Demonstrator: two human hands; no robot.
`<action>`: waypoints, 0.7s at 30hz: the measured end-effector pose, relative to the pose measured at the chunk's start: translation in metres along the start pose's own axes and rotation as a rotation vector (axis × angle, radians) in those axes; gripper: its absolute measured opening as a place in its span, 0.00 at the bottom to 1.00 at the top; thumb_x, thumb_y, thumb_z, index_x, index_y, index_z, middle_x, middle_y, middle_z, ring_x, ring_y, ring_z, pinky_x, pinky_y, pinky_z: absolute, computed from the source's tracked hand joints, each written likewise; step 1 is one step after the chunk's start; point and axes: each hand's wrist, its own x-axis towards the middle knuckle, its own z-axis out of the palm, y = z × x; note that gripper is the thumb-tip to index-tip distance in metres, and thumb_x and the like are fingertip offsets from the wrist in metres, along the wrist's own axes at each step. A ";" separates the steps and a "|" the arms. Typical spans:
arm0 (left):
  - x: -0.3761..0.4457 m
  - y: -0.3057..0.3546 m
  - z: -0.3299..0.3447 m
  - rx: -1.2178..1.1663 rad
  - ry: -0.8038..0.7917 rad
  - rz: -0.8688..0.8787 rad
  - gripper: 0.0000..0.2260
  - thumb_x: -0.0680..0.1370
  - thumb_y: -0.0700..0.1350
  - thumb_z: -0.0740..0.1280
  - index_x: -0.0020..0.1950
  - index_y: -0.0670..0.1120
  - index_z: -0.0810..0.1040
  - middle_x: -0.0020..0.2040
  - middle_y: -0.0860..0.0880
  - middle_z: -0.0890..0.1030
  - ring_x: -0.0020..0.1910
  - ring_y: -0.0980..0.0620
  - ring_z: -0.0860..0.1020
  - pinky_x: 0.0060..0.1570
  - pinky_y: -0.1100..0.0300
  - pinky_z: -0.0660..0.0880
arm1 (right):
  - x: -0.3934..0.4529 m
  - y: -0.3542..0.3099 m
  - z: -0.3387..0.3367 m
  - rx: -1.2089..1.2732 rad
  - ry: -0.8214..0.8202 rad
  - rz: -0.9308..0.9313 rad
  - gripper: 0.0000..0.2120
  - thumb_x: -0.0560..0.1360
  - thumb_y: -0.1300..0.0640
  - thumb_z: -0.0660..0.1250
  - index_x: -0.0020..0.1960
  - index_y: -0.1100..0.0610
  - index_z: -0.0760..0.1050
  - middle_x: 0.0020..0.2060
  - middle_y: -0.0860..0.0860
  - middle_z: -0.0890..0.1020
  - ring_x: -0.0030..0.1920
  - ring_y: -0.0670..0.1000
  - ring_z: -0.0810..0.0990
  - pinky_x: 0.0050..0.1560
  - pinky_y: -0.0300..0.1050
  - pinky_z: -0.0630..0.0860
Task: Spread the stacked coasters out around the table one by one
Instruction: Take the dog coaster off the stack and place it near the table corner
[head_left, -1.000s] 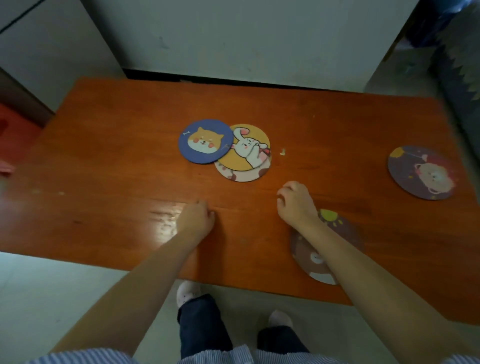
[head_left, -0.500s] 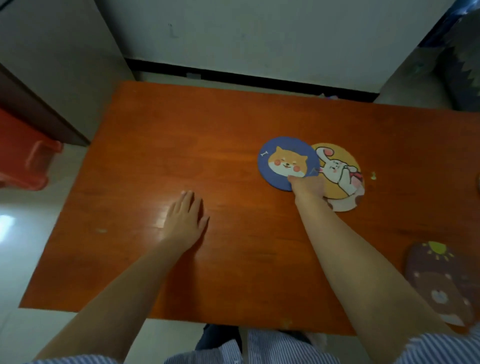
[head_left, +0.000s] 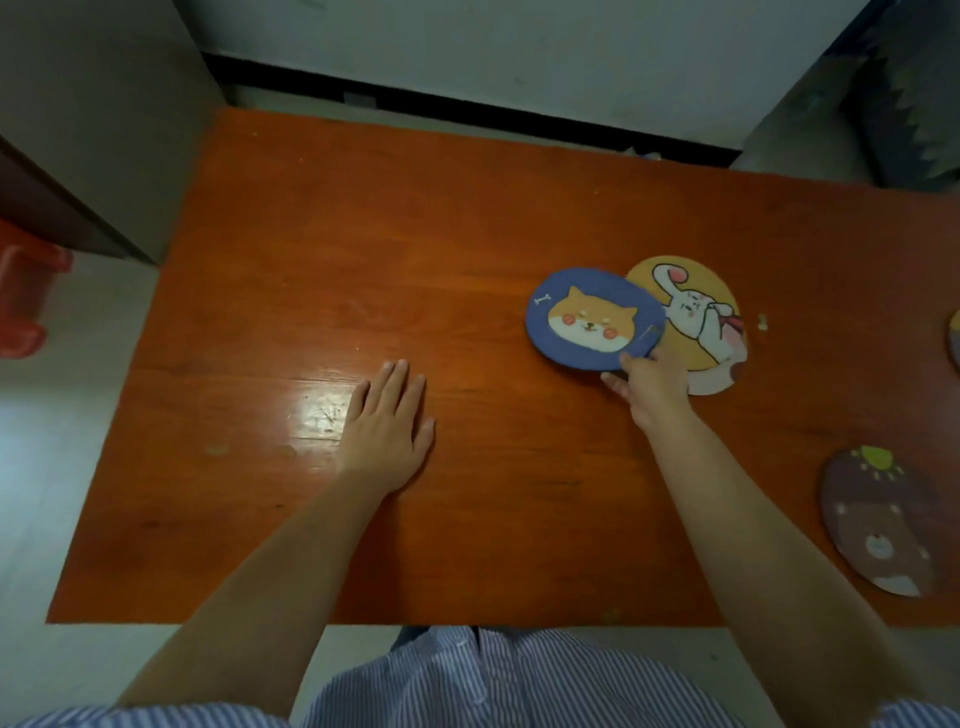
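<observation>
A blue round coaster with a dog face (head_left: 592, 318) is tilted up off the orange-brown table (head_left: 363, 249), pinched at its near right edge by my right hand (head_left: 649, 384). Just right of it lies a yellow rabbit coaster (head_left: 691, 301), stacked on a pale coaster whose rim (head_left: 719, 383) peeks out below. A brown bear coaster (head_left: 878, 525) lies alone near the front right edge. My left hand (head_left: 387, 423) rests flat on the table, fingers apart, holding nothing.
Another coaster's edge (head_left: 955, 343) shows at the far right border. A small crumb (head_left: 762, 321) lies right of the stack. A red plastic stool (head_left: 23, 301) stands on the floor to the left, and a wall runs behind the table.
My right hand reached from the brown coaster to the stack, gripped the blue dog coaster and lifted its edge. My left hand opened flat. The view shifted left.
</observation>
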 end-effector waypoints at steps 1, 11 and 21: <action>0.002 0.000 0.000 -0.006 0.002 0.002 0.27 0.79 0.57 0.46 0.76 0.46 0.51 0.78 0.45 0.50 0.78 0.48 0.46 0.76 0.49 0.45 | -0.013 0.006 -0.007 0.054 -0.082 0.070 0.18 0.79 0.70 0.58 0.67 0.61 0.67 0.55 0.53 0.72 0.43 0.51 0.75 0.35 0.43 0.76; -0.054 0.062 -0.005 -0.395 -0.241 -0.217 0.17 0.78 0.53 0.60 0.57 0.40 0.71 0.44 0.41 0.75 0.49 0.39 0.77 0.41 0.52 0.71 | -0.105 0.092 -0.048 -0.641 -0.442 0.177 0.15 0.80 0.65 0.58 0.66 0.63 0.68 0.49 0.59 0.76 0.38 0.54 0.76 0.49 0.54 0.80; -0.062 0.069 0.002 -0.701 -0.159 -0.461 0.16 0.76 0.40 0.64 0.30 0.45 0.64 0.33 0.43 0.71 0.36 0.46 0.68 0.32 0.56 0.63 | -0.093 0.105 -0.057 -1.143 -0.415 -0.186 0.22 0.82 0.54 0.54 0.29 0.53 0.59 0.27 0.50 0.66 0.28 0.47 0.64 0.29 0.43 0.62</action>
